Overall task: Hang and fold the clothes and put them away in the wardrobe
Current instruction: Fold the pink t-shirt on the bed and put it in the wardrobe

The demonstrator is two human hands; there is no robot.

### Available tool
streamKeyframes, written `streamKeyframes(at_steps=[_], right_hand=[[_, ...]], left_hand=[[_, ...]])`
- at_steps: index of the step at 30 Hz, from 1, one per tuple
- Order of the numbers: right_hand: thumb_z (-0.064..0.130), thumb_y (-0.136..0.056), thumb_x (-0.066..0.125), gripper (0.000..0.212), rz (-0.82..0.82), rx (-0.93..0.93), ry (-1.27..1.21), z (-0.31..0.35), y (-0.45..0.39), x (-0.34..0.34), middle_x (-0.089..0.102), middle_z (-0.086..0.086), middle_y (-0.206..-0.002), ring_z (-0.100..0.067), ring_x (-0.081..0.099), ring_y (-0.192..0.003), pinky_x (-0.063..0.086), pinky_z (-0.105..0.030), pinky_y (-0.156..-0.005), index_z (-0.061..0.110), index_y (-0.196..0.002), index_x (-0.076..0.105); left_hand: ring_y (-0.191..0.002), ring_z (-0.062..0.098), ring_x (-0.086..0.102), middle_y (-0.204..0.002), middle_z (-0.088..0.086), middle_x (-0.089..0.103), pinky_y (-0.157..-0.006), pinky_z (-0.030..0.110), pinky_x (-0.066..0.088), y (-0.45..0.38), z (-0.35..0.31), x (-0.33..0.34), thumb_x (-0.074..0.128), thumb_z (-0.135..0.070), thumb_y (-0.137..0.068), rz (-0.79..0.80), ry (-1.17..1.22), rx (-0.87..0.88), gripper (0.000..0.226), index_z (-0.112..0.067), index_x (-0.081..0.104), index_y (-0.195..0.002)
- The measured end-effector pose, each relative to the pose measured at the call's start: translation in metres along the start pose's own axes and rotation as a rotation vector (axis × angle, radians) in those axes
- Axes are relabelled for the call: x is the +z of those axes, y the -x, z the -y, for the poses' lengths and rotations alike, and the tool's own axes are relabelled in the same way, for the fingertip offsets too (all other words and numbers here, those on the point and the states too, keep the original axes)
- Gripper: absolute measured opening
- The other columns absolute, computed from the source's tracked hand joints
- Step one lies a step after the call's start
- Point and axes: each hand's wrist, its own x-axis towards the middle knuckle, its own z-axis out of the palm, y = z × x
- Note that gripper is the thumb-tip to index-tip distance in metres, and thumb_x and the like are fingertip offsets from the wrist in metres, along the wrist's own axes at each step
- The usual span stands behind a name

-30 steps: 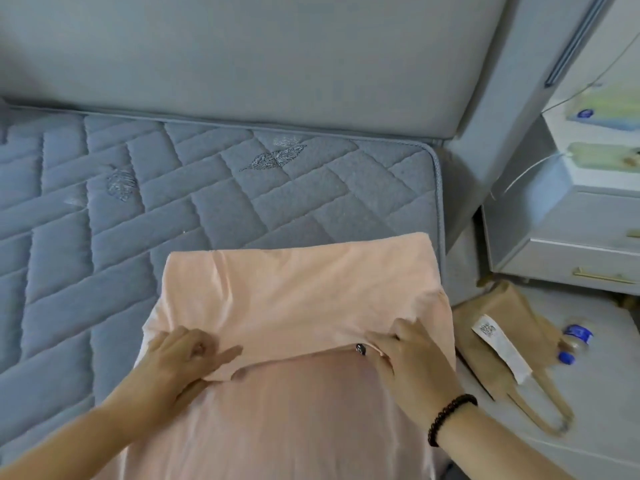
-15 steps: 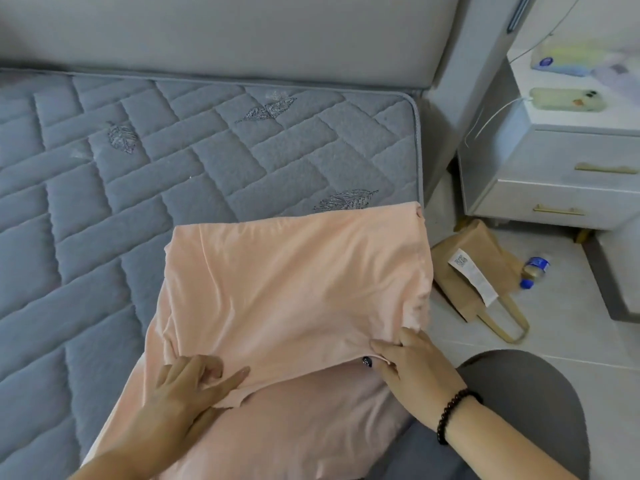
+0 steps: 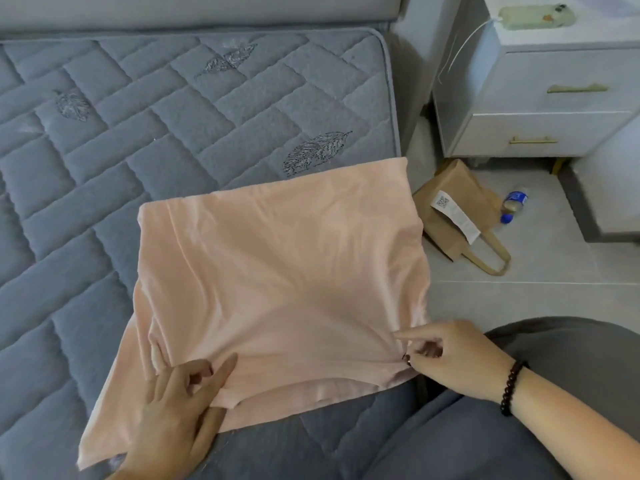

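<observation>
Hands (image 3: 180, 407) on soft peach garment (image 3: 277, 271)

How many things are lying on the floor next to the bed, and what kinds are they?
Paper bag: 1
Plastic bottle: 1
Total: 2

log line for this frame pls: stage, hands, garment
stage: folding on mattress | left hand: pinches near edge of peach garment | right hand: pinches near right corner | garment: folded over, not yet put away
</observation>
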Motion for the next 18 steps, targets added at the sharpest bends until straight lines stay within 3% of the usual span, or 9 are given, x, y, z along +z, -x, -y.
streamKeyframes(at_steps=[2,4,7,9,11,14,18], right_hand=[[0.021,-0.082,0.067,0.022,-0.133,0.089,-0.055,-0.010,-0.011,-0.009,0.070,0.024,-0.079,0.005,0.063,-0.074,0.047,-0.008,-0.067,0.042,-0.090,0.069],[0.023,-0.082,0.070,0.013,-0.282,0.241,-0.154,-0.020,-0.026,-0.015,0.068,0.011,-0.088,-0.006,0.063,-0.079,0.052,-0.025,-0.074,0.027,-0.094,0.065],[0.017,-0.085,0.071,0.029,-0.151,0.493,-0.681,-0.017,-0.048,-0.021,0.065,-0.012,-0.103,-0.027,0.064,-0.091,0.055,-0.043,-0.079,0.011,-0.110,0.058],[0.012,-0.089,0.064,0.024,-0.037,0.600,-0.905,-0.008,-0.053,-0.024,0.066,-0.018,-0.106,-0.031,0.063,-0.089,0.054,-0.042,-0.073,0.004,-0.111,0.060],[0.008,-0.091,0.061,0.019,-0.017,0.626,-0.939,-0.004,-0.054,-0.025,0.065,-0.020,-0.098,-0.032,0.060,-0.083,0.050,-0.042,-0.070,-0.001,-0.107,0.061],[0.005,-0.091,0.059,0.008,-0.102,0.617,-0.879,-0.008,-0.048,-0.026,0.060,-0.021,-0.086,-0.030,0.057,-0.073,0.052,-0.040,-0.066,-0.003,-0.091,0.059],[0.013,-0.094,0.058,0.020,-0.241,0.575,-0.905,-0.020,-0.036,-0.010,0.062,-0.017,-0.076,-0.028,0.060,-0.070,0.055,-0.038,-0.060,0.003,-0.077,0.053]], left_hand=[[-0.084,0.022,0.043,-0.102,0.001,0.044,-0.084,0.030,0.027,0.006,0.003,0.011,0.047,-0.036,-0.076,0.030,-0.029,-0.064,0.065,-0.027,0.037,-0.140],[-0.084,0.023,0.043,-0.103,0.002,0.044,-0.081,0.032,0.028,0.008,0.009,0.017,0.045,-0.037,-0.078,0.077,-0.060,-0.095,0.066,-0.029,0.035,-0.143],[-0.084,0.025,0.043,-0.104,0.003,0.044,-0.078,0.038,0.033,0.003,0.009,0.016,0.043,-0.039,-0.083,0.143,-0.093,-0.143,0.060,-0.028,0.040,-0.142],[-0.084,0.024,0.041,-0.103,0.003,0.042,-0.077,0.039,0.038,-0.001,0.003,0.010,0.045,-0.038,-0.077,0.196,-0.117,-0.178,0.064,-0.027,0.041,-0.140],[-0.083,0.023,0.040,-0.102,0.003,0.041,-0.076,0.041,0.044,-0.004,-0.001,0.004,0.046,-0.039,-0.075,0.224,-0.129,-0.198,0.066,-0.027,0.041,-0.140],[-0.083,0.025,0.042,-0.102,0.003,0.042,-0.080,0.043,0.043,-0.005,0.000,0.003,0.047,-0.040,-0.073,0.250,-0.091,-0.205,0.071,-0.029,0.038,-0.142],[-0.086,0.024,0.044,-0.102,0.002,0.044,-0.094,0.044,0.030,0.002,0.012,0.015,0.049,-0.040,-0.072,0.178,-0.074,-0.117,0.071,-0.027,0.040,-0.141]])
